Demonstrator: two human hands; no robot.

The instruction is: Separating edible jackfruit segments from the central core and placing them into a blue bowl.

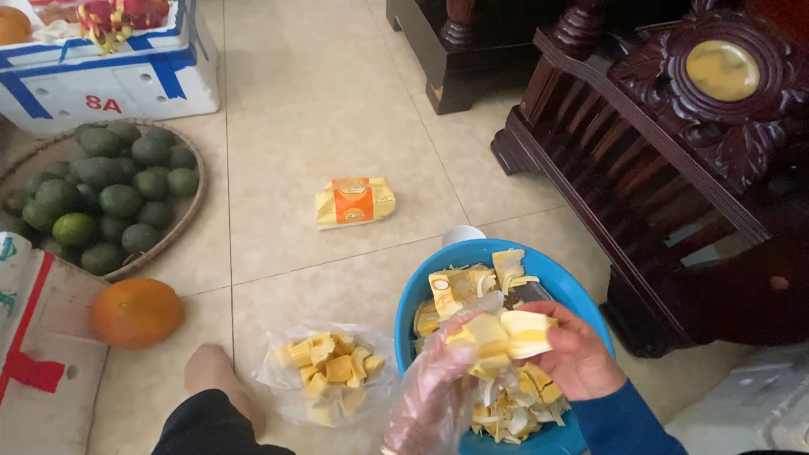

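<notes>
While gripping over the blue bowl (421, 291) so scraps drop in | left hand (434, 383), in a clear glove, pinching yellow fruit piece (506, 333) | right hand (577, 358) clasping same piece | bag of cleaned pieces (329, 362) left of bowl | orange (136, 313) farther left

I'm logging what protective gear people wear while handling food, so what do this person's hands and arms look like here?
The left hand is covered by a loose, crinkled, clear plastic glove that bags out toward the wrist. The right hand is bare, with no glove, and its arm wears a blue long sleeve reaching the wrist. No rings, watch or other markings show.
</notes>
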